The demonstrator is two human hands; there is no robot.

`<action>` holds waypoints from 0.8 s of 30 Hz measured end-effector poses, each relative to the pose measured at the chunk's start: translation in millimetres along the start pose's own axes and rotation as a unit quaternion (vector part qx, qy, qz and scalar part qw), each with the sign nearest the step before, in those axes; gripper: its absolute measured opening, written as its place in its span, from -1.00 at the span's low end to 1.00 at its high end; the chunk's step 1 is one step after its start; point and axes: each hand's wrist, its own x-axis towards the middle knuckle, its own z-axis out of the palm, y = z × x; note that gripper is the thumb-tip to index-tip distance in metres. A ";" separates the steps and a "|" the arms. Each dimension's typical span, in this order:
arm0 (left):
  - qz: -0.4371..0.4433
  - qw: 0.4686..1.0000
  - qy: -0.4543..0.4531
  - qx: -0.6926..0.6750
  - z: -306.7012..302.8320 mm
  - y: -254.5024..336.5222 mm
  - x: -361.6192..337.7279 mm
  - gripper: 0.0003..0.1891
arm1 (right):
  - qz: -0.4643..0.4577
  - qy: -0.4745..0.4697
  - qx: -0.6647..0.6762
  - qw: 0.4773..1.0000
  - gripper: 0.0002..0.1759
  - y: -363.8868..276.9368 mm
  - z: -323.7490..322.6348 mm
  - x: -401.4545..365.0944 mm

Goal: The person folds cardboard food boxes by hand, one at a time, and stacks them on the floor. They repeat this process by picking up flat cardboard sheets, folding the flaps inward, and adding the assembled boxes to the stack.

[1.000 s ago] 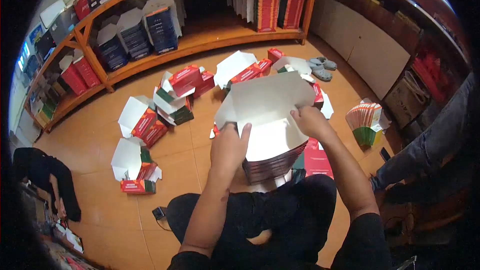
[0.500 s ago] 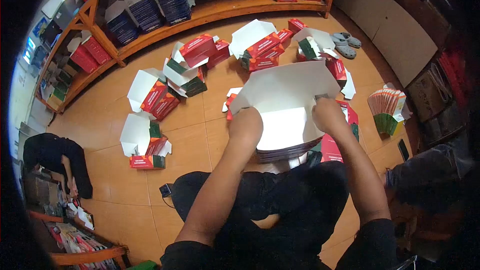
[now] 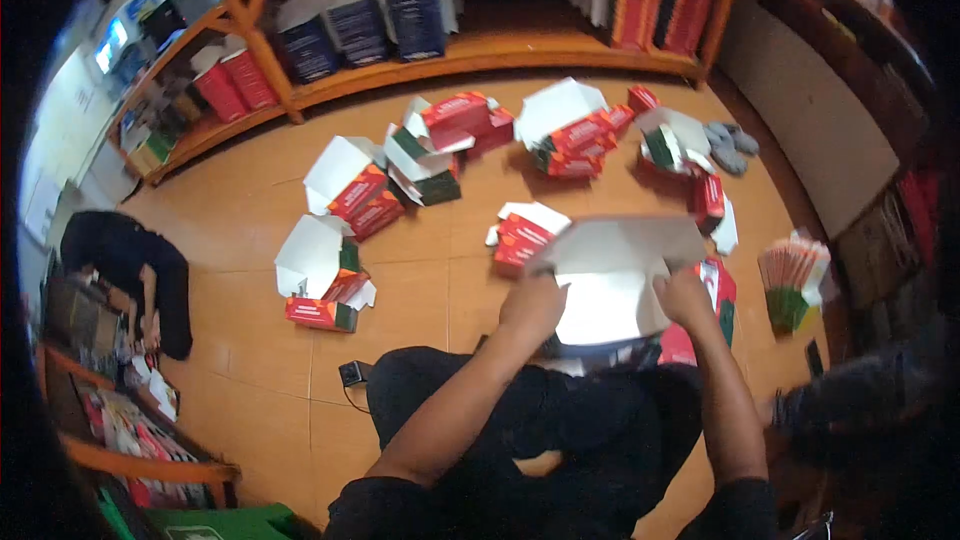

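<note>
In front of my lap is a stack of nested cardboard boxes point(image 3: 610, 305) with white insides and a raised white back flap. My left hand point(image 3: 533, 302) is closed on the stack's left edge. On the opposite edge, my right hand point(image 3: 688, 297) grips with its fingers curled in. Just behind the stack lie red printed boxes point(image 3: 525, 240) with white flaps. A red carton piece point(image 3: 678, 345) shows beside and under my right hand. The underside of the stack is hidden.
Red and green open boxes point(image 3: 365, 202) lie in an arc on the tiled floor. A wooden shelf point(image 3: 480, 55) behind holds blue stacks point(image 3: 415, 20) and red stacks point(image 3: 638, 5). Grey clogs point(image 3: 732, 145) and a fanned carton bundle point(image 3: 792, 280) are right. Another person point(image 3: 135, 275) bends at left.
The view has shifted, so the floor and shelf appear lower and further right. The held stack has come nearer my lap, uncovering more of the red boxes behind it. Both hands keep their grip.
</note>
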 end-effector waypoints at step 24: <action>0.175 0.962 -0.149 0.145 56.6 -158.4 184.2 -0.08 | 0.230 0.076 0.672 0.700 -0.55 -9.9 -8.1 -43.1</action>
